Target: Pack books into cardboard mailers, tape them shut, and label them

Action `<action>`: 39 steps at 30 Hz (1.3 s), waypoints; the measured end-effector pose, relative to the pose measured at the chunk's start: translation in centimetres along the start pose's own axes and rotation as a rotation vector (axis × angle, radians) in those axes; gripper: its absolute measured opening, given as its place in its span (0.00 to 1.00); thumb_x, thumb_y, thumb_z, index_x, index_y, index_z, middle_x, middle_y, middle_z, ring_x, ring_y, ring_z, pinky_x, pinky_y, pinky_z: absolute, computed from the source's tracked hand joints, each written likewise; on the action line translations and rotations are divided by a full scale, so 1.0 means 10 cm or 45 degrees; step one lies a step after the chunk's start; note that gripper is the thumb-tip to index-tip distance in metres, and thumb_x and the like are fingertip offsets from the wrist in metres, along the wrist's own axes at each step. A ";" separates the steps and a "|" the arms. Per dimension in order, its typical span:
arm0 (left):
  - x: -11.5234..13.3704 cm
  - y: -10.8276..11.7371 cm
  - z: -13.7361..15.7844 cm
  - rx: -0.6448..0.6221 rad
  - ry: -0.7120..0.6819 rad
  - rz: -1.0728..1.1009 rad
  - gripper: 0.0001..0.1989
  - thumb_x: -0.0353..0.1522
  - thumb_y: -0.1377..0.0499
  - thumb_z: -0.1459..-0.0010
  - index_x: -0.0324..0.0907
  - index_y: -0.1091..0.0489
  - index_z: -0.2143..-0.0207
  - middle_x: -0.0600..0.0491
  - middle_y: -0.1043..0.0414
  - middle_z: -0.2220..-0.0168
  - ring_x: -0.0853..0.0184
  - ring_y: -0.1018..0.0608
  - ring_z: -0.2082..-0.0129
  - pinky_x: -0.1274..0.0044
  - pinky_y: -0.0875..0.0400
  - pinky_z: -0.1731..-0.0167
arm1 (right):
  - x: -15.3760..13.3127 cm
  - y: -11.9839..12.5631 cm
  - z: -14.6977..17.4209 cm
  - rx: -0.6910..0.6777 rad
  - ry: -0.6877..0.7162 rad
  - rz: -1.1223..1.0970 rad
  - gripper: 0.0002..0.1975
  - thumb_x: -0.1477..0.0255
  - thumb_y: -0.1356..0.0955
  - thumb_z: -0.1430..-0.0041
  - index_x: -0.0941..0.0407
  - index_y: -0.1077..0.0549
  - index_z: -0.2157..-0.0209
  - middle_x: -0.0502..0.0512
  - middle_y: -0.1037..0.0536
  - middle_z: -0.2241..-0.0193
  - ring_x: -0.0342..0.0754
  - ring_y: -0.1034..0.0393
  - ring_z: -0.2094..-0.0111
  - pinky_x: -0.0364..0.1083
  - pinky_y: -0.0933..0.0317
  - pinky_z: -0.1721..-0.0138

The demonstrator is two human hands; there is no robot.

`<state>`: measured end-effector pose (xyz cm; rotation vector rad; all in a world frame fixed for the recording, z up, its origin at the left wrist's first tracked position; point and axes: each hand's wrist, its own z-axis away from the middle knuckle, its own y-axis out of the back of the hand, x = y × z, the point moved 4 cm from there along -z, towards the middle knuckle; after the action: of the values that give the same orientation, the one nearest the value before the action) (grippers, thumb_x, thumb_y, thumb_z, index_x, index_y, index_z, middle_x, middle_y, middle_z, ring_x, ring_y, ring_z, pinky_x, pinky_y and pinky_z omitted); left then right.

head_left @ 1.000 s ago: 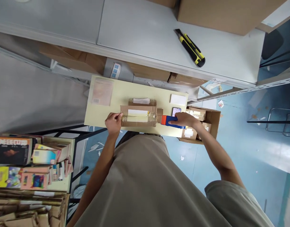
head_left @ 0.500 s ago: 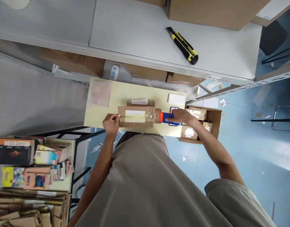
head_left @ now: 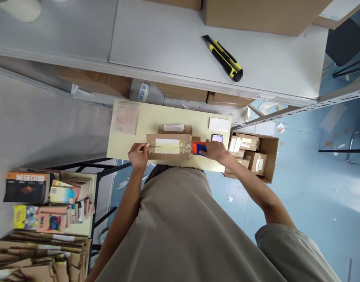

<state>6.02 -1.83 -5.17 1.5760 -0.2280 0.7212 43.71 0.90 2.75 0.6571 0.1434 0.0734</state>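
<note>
Cardboard box [head_left: 169,147], one, along the near edge of the table [head_left: 150,113], left end pinched by left hand [head_left: 138,156], apparently for steadiness; right hand [head_left: 215,150] clasping blue-orange dispenser [head_left: 200,148] at opposite end.

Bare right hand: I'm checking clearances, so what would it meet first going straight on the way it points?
The bare right hand holds a blue-and-orange handheld tool, whose orange front would likely meet the brown taped cardboard box first; any gap is unclear.
</note>
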 end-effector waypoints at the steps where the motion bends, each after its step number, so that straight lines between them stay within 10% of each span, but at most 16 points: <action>1: 0.00 0.00 0.00 -0.001 0.006 -0.005 0.13 0.41 0.40 0.34 0.43 0.22 0.66 0.44 0.18 0.62 0.58 0.18 0.62 0.68 0.23 0.54 | -0.04 -0.03 0.00 0.021 -0.006 -0.002 0.29 0.52 0.33 0.24 0.64 0.29 0.39 0.77 0.17 0.48 0.66 0.19 0.44 0.54 0.28 0.49; 22: -0.17 0.19 -0.36 -0.073 -0.063 0.109 0.14 0.44 0.40 0.35 0.46 0.19 0.64 0.45 0.16 0.61 0.55 0.16 0.60 0.66 0.22 0.52 | -0.60 -0.50 -0.09 0.183 -0.329 -0.141 0.26 0.57 0.36 0.23 0.68 0.27 0.42 0.79 0.16 0.54 0.65 0.16 0.49 0.52 0.28 0.56; 27: -0.14 0.32 -0.54 -0.062 0.128 0.189 0.20 0.44 0.34 0.39 0.44 0.22 0.49 0.45 0.15 0.61 0.52 0.14 0.60 0.63 0.20 0.54 | -0.54 -0.24 0.25 0.294 -0.443 -0.233 0.26 0.54 0.37 0.21 0.64 0.27 0.44 0.76 0.15 0.53 0.63 0.16 0.48 0.50 0.29 0.56; 39: 2.48 1.20 -0.97 0.183 -1.154 0.779 0.13 0.34 0.44 0.23 0.45 0.21 0.45 0.46 0.17 0.51 0.62 0.16 0.50 0.69 0.20 0.44 | -1.18 1.96 0.88 1.125 -0.378 -0.157 0.29 0.50 0.37 0.21 0.60 0.34 0.38 0.71 0.15 0.53 0.65 0.17 0.50 0.50 0.32 0.54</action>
<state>15.79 12.14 18.52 1.9031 -1.3919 0.4248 32.97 9.72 22.97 1.5273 -0.0839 -0.2215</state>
